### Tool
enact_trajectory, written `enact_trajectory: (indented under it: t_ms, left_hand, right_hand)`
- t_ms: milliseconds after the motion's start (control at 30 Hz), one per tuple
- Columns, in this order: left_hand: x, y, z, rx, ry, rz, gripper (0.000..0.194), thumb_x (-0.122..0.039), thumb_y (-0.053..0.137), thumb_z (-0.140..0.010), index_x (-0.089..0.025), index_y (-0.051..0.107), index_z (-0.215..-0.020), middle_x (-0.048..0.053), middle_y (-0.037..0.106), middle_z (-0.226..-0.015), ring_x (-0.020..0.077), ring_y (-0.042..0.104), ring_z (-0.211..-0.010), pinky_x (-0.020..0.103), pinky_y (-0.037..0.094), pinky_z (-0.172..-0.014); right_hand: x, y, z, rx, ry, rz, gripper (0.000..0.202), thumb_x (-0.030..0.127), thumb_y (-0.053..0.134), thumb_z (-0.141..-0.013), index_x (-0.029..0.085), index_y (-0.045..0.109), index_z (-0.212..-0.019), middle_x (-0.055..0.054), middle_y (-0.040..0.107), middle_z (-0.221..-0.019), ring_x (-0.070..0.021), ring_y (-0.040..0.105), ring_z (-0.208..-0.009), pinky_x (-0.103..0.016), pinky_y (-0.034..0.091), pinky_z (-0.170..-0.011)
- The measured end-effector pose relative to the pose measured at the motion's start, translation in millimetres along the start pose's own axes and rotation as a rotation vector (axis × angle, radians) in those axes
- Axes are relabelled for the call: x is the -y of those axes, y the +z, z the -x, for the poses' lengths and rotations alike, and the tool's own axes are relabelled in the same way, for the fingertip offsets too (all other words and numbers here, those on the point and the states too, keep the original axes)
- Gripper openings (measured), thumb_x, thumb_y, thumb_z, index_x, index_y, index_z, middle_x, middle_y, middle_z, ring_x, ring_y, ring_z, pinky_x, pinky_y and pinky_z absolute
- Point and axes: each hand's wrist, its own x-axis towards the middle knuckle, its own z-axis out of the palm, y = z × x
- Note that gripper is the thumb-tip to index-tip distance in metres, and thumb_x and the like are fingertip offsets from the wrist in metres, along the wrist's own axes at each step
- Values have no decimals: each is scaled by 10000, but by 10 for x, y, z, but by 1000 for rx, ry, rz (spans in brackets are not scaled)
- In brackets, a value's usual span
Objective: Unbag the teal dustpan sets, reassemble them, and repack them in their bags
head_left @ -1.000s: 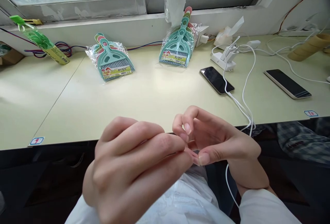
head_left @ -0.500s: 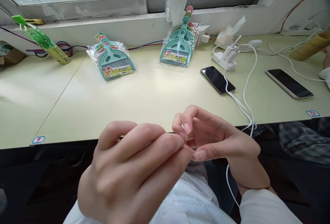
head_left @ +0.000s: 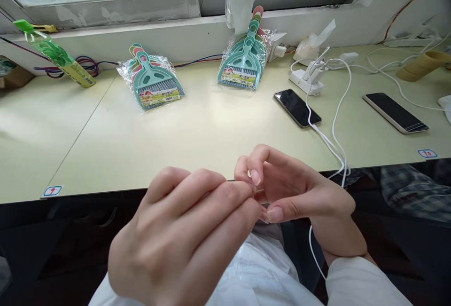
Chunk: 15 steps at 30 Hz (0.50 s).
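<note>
Both of my hands are raised in front of the table's near edge, meeting at the fingertips. My left hand (head_left: 186, 235) shows its back, with the fingers pressed together and pointing right; its thumb and palm are hidden, and so is anything inside it. My right hand (head_left: 296, 188) is turned palm inward with its fingers curled and its thumb apart from the upper fingers. Its fingertips lie beside or against the left fingertips. Nothing shows between the right thumb and the upper fingers. No object is visible in either hand.
On the table (head_left: 169, 141) lie two bagged dustpan-and-brush sets (head_left: 158, 82) (head_left: 241, 64), a black phone (head_left: 298, 108), another phone (head_left: 396, 113) and a white power strip (head_left: 306, 80) with cables. A green-capped bottle (head_left: 58, 57) leans at the left. A tape roll (head_left: 423, 66) stands at the right.
My left hand has shifted slightly, its upper fingers drawn closer together and to the right. My right hand is nearly unmoved. Part of another person's hand at the far right edge has gone from view.
</note>
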Motion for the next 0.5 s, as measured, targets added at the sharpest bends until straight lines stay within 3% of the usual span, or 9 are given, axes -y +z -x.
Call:
enact_trajectory:
  t_ms: [233, 500]
  left_hand:
    - [-64, 23, 35, 27, -33, 10, 216, -463, 572, -868, -284, 692, -889, 23, 706, -906, 212, 614, -848, 364, 465, -708]
    - [-133, 6, 39, 31, -126, 9, 183, -442, 579, -860, -309, 703, -853, -6, 706, -883, 200, 601, -823, 374, 461, -739]
  right_hand:
    - [5, 24, -3, 16, -17, -29, 293, 85, 649, -832, 219, 484, -1033, -4, 456, -951, -83, 499, -808, -221, 454, -712]
    - [6, 26, 3, 22, -7, -21, 289, 106, 655, -833, 222, 476, -1029, -5, 453, -957, -84, 497, -807, -230, 465, -727]
